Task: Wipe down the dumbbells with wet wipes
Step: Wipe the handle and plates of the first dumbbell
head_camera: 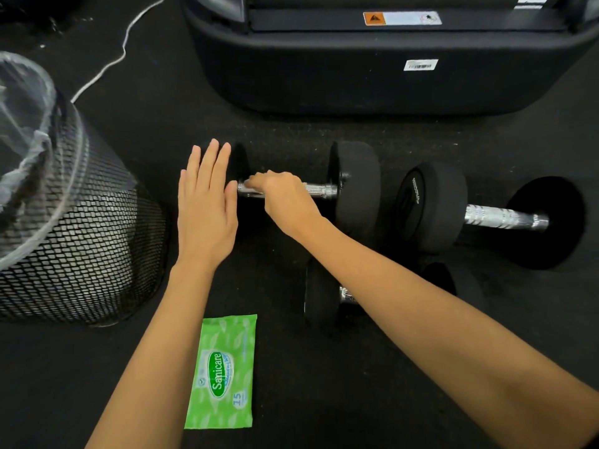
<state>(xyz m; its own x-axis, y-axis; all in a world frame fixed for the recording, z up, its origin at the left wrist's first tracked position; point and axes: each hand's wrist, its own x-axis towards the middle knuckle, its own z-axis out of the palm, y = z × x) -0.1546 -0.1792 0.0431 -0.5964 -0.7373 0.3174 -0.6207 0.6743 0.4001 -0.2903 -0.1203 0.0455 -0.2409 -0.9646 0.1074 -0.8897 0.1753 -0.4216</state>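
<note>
Dumbbell (324, 189) lying crosswise, right hand (285, 199) gripping its handle, left hand (205, 205) flat on end

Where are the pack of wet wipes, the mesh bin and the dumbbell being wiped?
pack of wet wipes (222, 372), head view, on its green front label.
mesh bin (84, 228), head view, on its black mesh wall.
dumbbell being wiped (358, 186), head view, on its right black weight.

Three black dumbbells (356, 186) on floor, chrome handles, green wipes pack (223, 372) nearby
</note>
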